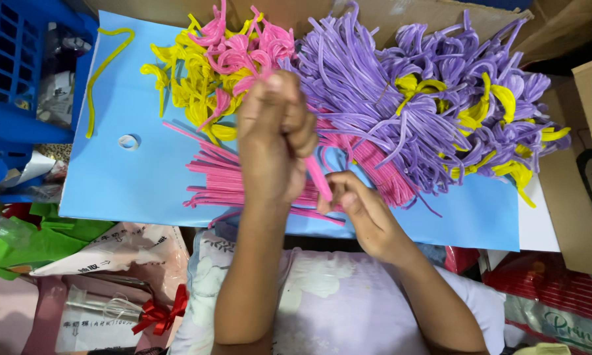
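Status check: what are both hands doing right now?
Left hand and right hand both grip one pink pipe cleaner. Purple pile behind, nothing blocking.

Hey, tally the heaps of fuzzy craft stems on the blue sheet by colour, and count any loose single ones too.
Purple fuzzy stem heaps: 1
Straight pink fuzzy stem heaps: 1
Mixed curled yellow and pink stem heaps: 1
Loose single yellow stem: 1
Pink stem held in both hands: 1
Total: 5

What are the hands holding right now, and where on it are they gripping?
Both hold one pink pipe cleaner. The left hand is closed round its upper part; the right hand pinches its lower end between the fingertips.
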